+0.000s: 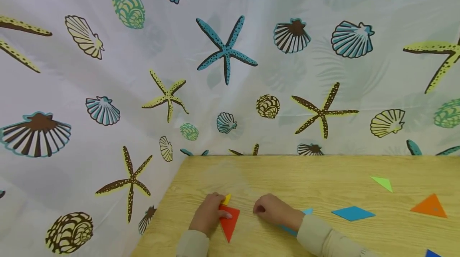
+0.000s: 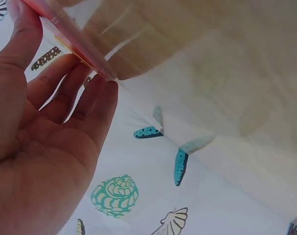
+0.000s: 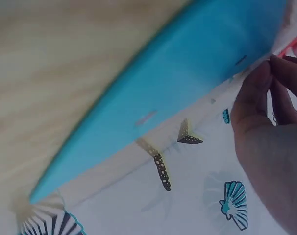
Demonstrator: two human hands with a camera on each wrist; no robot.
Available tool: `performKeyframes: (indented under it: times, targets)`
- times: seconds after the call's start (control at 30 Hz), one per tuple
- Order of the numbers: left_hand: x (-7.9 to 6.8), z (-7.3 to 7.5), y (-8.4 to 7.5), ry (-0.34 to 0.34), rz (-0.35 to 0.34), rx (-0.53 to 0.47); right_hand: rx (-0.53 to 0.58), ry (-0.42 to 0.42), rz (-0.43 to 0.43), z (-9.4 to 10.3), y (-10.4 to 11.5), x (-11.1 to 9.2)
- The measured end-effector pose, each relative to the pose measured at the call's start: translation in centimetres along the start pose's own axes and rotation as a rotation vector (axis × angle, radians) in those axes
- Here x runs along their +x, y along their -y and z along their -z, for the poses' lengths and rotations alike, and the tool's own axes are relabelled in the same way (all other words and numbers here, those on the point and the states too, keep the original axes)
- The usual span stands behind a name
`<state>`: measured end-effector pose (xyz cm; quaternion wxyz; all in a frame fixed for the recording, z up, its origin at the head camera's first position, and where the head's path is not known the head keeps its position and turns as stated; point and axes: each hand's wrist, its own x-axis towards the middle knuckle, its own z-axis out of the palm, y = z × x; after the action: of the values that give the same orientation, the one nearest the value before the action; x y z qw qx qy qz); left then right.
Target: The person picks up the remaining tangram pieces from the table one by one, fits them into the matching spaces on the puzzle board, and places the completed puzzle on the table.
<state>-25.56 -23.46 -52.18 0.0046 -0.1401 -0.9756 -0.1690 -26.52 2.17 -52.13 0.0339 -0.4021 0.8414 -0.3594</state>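
Red piece [image 1: 230, 223] and yellow piece [image 1: 227, 199] lie close together at the tabletop's [image 1: 323, 173] left; contact is uncertain, partly masked by the left hand [image 1: 206, 215], thumb on red, relaxed fingers at yellow. Right hand [image 1: 274, 209]: fingertips drawn together, no piece visible. Large blue piece [image 1: 288, 230]: under the right wrist. Blue rhombus [image 1: 353, 213], green triangle [image 1: 385, 184], orange triangle [image 1: 431, 207] and dark-blue piece [image 1: 432, 254] lie apart, unjoined. Judged early: one pairing under way, the remainder outstanding.

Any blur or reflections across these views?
Head view: blue diamond looks reasonably sharp; left wrist: red piece is hazy near the camera, and the tabletop mirrors the patterned fabric; right wrist: large blue piece has soft edges, tabletop grain blurred.
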Motion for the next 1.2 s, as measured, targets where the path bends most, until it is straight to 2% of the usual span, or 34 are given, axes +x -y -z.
performKeyframes:
  times: [0.1, 0.4, 0.83, 1.2]
  targets:
    - [0.3, -0.3, -0.5, 0.012, -0.039, 0.000, 0.045, 0.032, -0.016, 0.6, 0.1, -0.7]
    - [0.8, -0.9, -2.7, 0.047, -0.128, 0.014, 0.206, 0.140, -0.147, 2.0, 0.4, -3.2]
    - [1.6, -1.6, -5.9, 0.087, -0.185, 0.013, 0.261, 0.156, -0.217, 3.2, 0.7, -6.9]
    - [1.6, -2.7, -9.0, 0.119, -0.216, 0.037, 0.243, 0.134, -0.255, 3.4, 0.9, -10.4]
